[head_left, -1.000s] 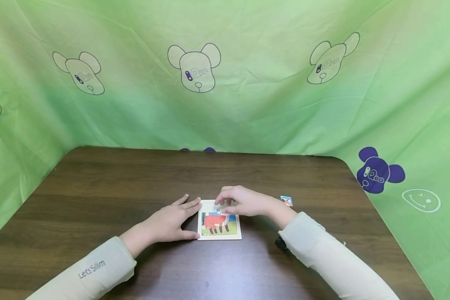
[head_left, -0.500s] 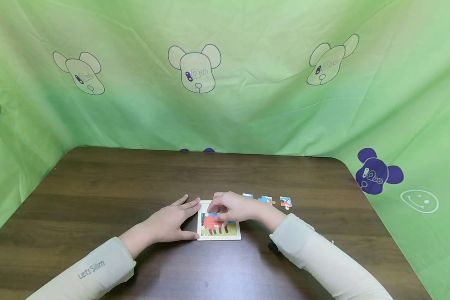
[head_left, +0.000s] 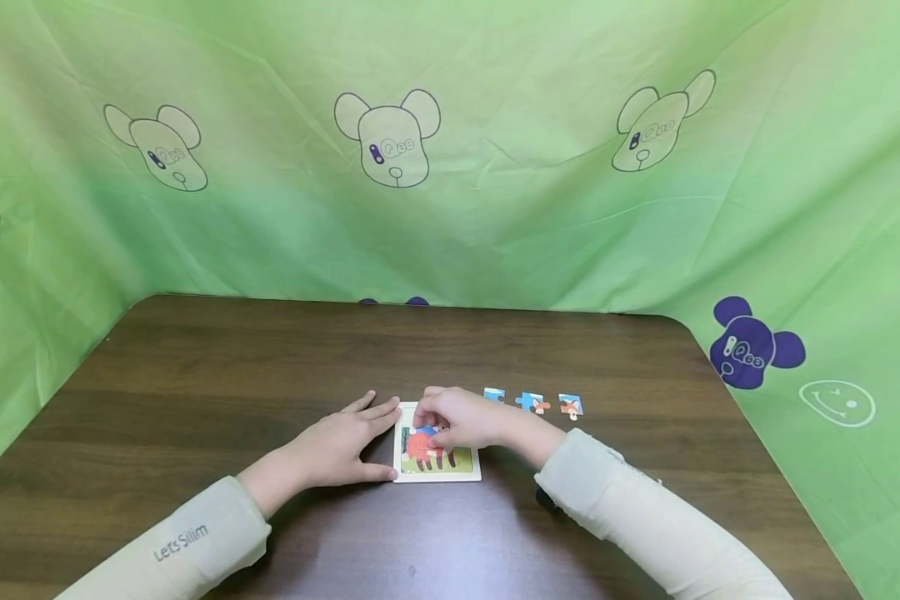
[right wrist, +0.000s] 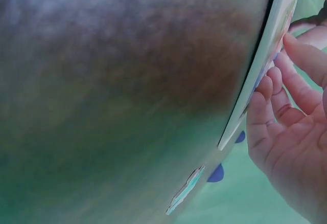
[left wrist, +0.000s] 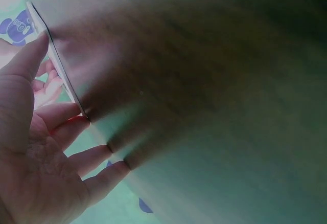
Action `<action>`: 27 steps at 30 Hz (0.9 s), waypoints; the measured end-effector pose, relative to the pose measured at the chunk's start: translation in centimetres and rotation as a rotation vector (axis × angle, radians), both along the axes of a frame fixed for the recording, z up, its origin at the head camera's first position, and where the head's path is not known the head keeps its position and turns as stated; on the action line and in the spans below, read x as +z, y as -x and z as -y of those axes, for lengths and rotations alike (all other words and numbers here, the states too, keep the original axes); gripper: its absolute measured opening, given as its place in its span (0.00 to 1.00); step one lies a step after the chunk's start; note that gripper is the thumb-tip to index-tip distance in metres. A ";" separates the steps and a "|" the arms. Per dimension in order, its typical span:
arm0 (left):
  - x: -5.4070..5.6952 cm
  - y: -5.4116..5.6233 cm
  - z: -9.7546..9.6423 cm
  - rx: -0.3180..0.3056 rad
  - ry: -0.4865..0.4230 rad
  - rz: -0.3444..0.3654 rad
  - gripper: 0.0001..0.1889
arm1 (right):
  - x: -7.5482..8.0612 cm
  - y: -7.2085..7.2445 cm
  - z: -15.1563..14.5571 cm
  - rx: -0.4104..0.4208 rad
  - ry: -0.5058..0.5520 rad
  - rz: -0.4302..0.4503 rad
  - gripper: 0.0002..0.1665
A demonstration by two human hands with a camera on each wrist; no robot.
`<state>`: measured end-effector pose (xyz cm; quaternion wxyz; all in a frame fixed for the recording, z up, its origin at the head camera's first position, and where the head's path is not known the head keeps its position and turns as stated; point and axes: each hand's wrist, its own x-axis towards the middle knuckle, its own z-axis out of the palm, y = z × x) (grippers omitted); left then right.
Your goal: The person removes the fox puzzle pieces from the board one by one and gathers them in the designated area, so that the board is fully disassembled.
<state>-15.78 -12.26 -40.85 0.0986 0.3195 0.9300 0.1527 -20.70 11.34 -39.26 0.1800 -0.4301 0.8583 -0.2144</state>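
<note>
A small square jigsaw puzzle board (head_left: 438, 478) with a white frame lies on the table, showing part of a red animal on green. My left hand (head_left: 337, 446) has its fingers spread, thumb and fingertips against the board's left edge. In the left wrist view that hand (left wrist: 46, 162) touches the board edge (left wrist: 64, 75). Over the board's upper half, my right hand (head_left: 465, 417) pinches a small blue puzzle piece (head_left: 426, 431), mostly covered by the fingers. The right wrist view has the right hand's (right wrist: 296, 137) fingertips at the board's face (right wrist: 255, 70).
Loose puzzle pieces lie right of the board: a blue one (head_left: 494, 394), a blue-and-orange one (head_left: 531, 402) and one with an orange shape (head_left: 571, 406). The brown wooden table (head_left: 285, 350) ends at a green printed curtain (head_left: 495, 225).
My right hand has moved left and lower over the board, bringing the blue puzzle piece against it. Loose pieces behind that hand have come into sight. The left hand stays put.
</note>
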 end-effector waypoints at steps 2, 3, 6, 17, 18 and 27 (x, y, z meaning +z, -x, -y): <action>-0.1 0.0 0.0 0.002 0.001 0.000 0.44 | -0.1 0.0 0.1 -0.005 -0.004 -0.009 0.10; -0.1 0.0 0.0 0.002 0.000 0.000 0.44 | -0.2 0.0 0.1 -0.007 -0.006 -0.012 0.10; -0.2 0.1 -0.1 0.000 -0.002 -0.001 0.44 | -0.2 -0.1 0.2 -0.016 -0.013 -0.017 0.10; -0.3 0.0 -0.1 0.015 0.008 0.001 0.42 | -0.2 -0.2 0.4 -0.037 -0.011 0.000 0.12; -0.2 0.0 -0.1 0.017 0.007 -0.002 0.41 | -0.2 -0.2 0.4 -0.036 -0.009 -0.001 0.12; -0.1 -0.1 -0.5 0.046 -0.012 -0.032 0.39 | 0.0 -0.2 0.2 -0.029 0.034 0.042 0.10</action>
